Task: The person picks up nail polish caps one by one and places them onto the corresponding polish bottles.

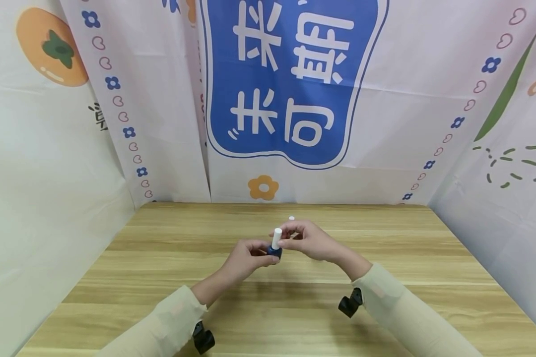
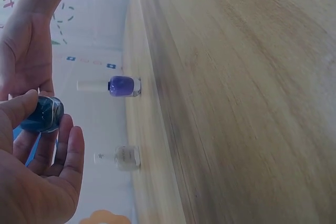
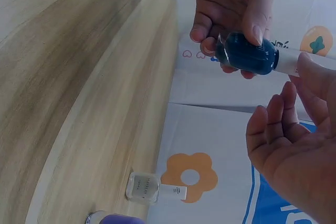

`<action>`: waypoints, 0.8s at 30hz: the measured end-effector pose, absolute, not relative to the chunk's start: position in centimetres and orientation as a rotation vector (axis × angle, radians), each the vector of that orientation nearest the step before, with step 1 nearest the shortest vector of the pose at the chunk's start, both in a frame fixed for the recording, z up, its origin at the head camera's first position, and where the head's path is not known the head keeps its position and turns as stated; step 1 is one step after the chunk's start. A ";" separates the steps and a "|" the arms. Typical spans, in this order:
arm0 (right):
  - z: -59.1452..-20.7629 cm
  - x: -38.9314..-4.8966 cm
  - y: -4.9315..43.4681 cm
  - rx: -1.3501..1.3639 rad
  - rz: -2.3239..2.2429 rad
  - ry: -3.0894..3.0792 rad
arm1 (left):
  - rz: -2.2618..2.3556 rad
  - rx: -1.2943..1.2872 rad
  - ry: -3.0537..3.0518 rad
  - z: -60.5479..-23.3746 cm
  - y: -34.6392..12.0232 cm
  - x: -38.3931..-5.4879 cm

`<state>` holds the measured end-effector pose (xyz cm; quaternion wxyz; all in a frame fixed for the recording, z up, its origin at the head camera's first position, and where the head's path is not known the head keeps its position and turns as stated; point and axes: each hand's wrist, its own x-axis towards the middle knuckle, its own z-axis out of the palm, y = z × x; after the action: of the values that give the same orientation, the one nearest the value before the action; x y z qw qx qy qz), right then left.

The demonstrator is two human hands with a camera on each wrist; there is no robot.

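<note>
A dark teal-blue nail polish bottle (image 1: 274,252) is held up over the wooden table, its white cap (image 1: 276,239) pointing upward. My left hand (image 1: 245,258) grips the glass body between thumb and fingers, as the right wrist view also shows. Thumb and forefinger of my right hand (image 1: 312,240) pinch the white cap; its other fingers are loosely bent. In the right wrist view the cap meets the neck of the bottle (image 3: 244,53). Whether it is screwed tight I cannot tell.
Beyond the hands, a purple nail polish bottle (image 2: 122,86) and a clear one (image 2: 127,157) stand upright on the table (image 1: 161,277), both with white caps. A printed cloth (image 1: 384,148) hangs behind the table's far edge and along both sides.
</note>
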<state>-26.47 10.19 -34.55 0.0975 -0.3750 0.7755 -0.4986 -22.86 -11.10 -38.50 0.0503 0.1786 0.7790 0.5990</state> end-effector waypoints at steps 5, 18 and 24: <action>-34.5 -26.5 10.1 -1.126 -1.483 2.289 | 1.820 0.586 2.376 -38.7 -11.1 -23.0; -34.5 -26.0 9.5 -0.937 -1.548 2.415 | 1.857 0.567 2.346 -38.7 -11.0 -23.2; -35.0 -25.7 9.2 -0.892 -1.615 2.435 | 1.868 0.585 2.340 -38.8 -11.0 -23.3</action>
<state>-25.74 9.17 -35.03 0.0430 -0.2917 0.7963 -0.5282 -23.30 -11.04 -38.82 0.0453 0.1916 0.7662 0.6116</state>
